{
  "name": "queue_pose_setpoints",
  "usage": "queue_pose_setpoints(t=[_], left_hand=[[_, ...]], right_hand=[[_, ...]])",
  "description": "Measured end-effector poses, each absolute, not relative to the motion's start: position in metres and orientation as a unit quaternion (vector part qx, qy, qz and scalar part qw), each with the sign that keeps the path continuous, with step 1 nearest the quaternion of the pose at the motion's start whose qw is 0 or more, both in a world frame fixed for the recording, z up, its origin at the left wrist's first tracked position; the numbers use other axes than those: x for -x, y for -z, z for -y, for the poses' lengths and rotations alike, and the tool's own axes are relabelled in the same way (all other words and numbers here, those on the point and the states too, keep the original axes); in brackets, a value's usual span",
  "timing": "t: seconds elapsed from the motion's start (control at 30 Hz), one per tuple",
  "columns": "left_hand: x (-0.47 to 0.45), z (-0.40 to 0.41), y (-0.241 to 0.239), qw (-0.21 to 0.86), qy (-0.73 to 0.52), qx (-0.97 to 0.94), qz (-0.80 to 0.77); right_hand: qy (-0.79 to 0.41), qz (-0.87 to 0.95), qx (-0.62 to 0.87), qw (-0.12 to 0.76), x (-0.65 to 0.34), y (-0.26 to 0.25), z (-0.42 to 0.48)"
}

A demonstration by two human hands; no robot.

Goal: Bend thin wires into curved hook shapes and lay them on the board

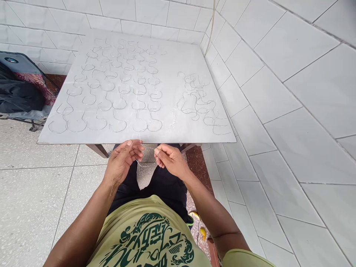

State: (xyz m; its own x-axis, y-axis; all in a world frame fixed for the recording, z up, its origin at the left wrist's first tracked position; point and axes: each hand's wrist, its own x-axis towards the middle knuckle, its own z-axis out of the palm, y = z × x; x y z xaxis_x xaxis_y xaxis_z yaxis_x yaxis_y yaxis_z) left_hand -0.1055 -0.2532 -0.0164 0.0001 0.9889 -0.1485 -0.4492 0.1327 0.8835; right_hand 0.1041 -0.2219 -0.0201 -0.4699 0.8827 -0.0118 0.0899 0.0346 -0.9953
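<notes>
A thin, curved wire (145, 166) hangs between my two hands, just in front of the table's near edge. My left hand (128, 152) has its fingers curled and closed on one side of the wire, and one wire end sticks up past the fingertips. On the other side, my right hand (167, 157) pinches the wire between thumb and forefinger. Rows of bent, S-like wires (106, 105) lie across the left and middle of the white tabletop (169, 128). A looser tangle of similar wires (197, 100) lies on its right side.
White tiled walls (303, 122) stand behind the table and close along its right. A folding chair (25, 85) with dark cloth on it is at the left. Below the table, a wooden leg (98, 150) meets the speckled floor (33, 185).
</notes>
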Motion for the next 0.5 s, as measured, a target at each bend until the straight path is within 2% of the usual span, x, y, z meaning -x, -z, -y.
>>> queue_pose_setpoints(t=[0.5], left_hand=[[0.0955,0.2473,0.0085,0.552,-0.553,-0.394,-0.484]], right_hand=[[-0.582,0.631,0.409,0.309,-0.1075,0.0147,0.2165]])
